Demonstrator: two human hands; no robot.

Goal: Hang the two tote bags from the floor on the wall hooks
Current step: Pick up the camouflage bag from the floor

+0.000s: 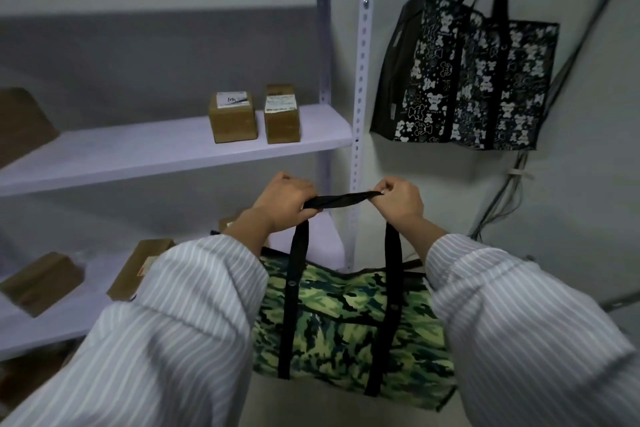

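Up on the wall at right, the black patterned tote (474, 80) already hangs by its handles, so one bag looks done. Down in front, the camouflage tote (349, 326) dangles clear, its black strap (341, 200) stretched between the left hand (282, 206) and right hand (398, 203), fingers of both clamped on it. By my read, this second hanging remains; no free hook shows.

white shelving (173, 149), labelled cardboard boxes (233, 118)
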